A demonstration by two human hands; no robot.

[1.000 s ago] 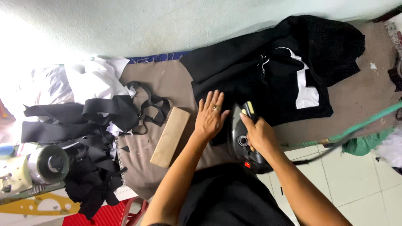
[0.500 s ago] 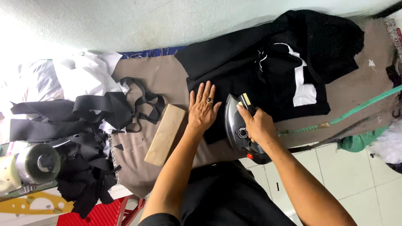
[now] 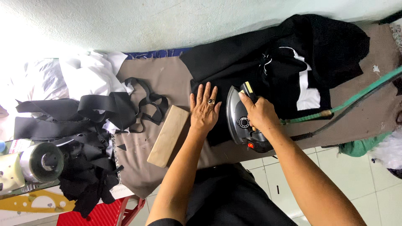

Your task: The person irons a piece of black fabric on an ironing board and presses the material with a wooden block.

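— Two hands on the board, yes? What does each one do?

— Left hand (image 3: 204, 109) lies flat, fingers spread wide, pressing the black garment (image 3: 268, 58) onto the brown ironing board (image 3: 165, 79). Right hand (image 3: 260, 114) is wrapped around the handle of the steam iron (image 3: 243, 121), which sits on the same cloth just beside the left hand.

— And where does the garment lie?

— Across the far right half of the board, bunched up beyond the iron, a white patch (image 3: 307, 90) showing in its folds.

— Anything crowding them?

— A wooden block (image 3: 168, 136) lies just left of the left wrist. Further left, black fabric strips (image 3: 92, 125) are heaped and looped, with white cloth (image 3: 90, 75) behind them. A sewing machine (image 3: 29, 165) sits at the left edge. To the right, a green hose (image 3: 360, 94) and a dark cord (image 3: 335, 123) run from the iron across the board. Green cloth (image 3: 356, 146) hangs off the near right edge.
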